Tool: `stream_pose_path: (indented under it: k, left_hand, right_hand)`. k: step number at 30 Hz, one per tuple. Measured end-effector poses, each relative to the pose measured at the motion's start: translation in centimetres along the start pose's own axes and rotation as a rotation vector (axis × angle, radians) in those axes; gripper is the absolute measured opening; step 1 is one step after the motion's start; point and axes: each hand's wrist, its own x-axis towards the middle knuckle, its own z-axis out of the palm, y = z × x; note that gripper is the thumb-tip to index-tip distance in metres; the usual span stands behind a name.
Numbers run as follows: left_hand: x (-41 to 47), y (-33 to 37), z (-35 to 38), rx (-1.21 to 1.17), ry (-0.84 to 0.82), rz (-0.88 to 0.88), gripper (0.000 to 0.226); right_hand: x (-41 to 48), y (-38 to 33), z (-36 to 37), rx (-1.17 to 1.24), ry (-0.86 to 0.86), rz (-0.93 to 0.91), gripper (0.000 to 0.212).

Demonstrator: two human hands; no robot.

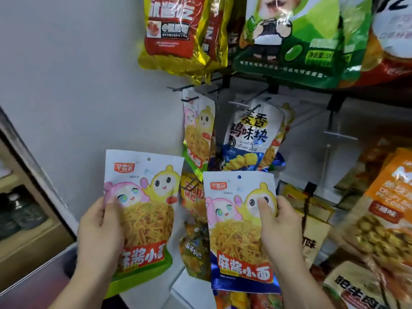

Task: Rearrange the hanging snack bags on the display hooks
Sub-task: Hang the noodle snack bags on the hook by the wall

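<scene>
The left hand [100,228] pinches a green-bottomed noodle bag [142,219] at lower left — thumb on front. The right hand [283,230] pinches a blue-bottomed noodle bag [238,233] at lower middle. Above them, more snack bags [247,139] hang on display hooks [189,99].

"麻酱小面" on green bag [142,219], blue bag [238,241], "WHEAT CHICKEN PIECE" on pouch [247,139]

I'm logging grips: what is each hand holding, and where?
The left hand grips the green-bottomed bag by its left edge; the right hand, the blue-bottomed bag by its right edge.
</scene>
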Motion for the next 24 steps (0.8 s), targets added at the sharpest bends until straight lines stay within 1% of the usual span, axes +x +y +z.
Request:
stream_pose_path:
  k: [2, 6, 8, 10, 12, 13, 14, 17, 19, 22, 24]
  left_hand:
    - [2.0, -0.8, -1.0, 0.04, 0.035, 0.021, 0.044]
    - [5.8, -1.4, -1.4, 0.064, 0.012, 0.048, 0.037]
    - [7.5, -1.9, -1.2, 0.098, -0.008, 0.073, 0.04]
    - [8.7, -2.5, -1.0, 0.125, -0.013, 0.111, 0.048]
    - [9.5, -2.9, -0.8, 0.159, -0.017, 0.156, 0.059]
    - [9.8, -3.0, -0.7, 0.172, -0.019, 0.172, 0.06]
    - [10.0, -3.0, -0.8, 0.175, -0.021, 0.184, 0.059]
    - [10.5, -2.7, -0.9, 0.165, -0.023, 0.206, 0.056]
    - [10.7, -2.6, -1.1, 0.14, -0.031, 0.191, 0.058]
    - [11.1, -2.6, -1.5, 0.092, -0.054, 0.167, 0.061]
    - [11.4, -2.6, -1.6, 0.068, -0.056, 0.139, 0.05]
  right_hand:
    - [0.9, -0.5, 1.3, -0.048, 0.03, -0.005, 0.017]
    - [2.8, -2.4, 3.7, -0.138, 0.056, -0.046, 0.016]
    - [3.7, -2.9, 4.7, -0.175, 0.074, -0.09, 0.019]
    - [4.4, -3.5, 6.0, -0.191, 0.082, -0.107, 0.022]
    - [4.9, -4.1, 7.5, -0.188, 0.095, -0.119, 0.032]
    - [5.3, -4.4, 8.4, -0.187, 0.102, -0.13, 0.032]
    - [5.5, -4.9, 9.3, -0.185, 0.104, -0.138, 0.032]
    - [6.4, -6.3, 11.9, -0.15, 0.13, -0.176, 0.042]
    - [7.1, -7.4, 13.3, -0.125, 0.159, -0.216, 0.033]
    - [8.2, -8.8, 15.3, -0.113, 0.198, -0.233, 0.034]
    - [8.9, -9.6, 16.5, -0.096, 0.195, -0.258, 0.037]
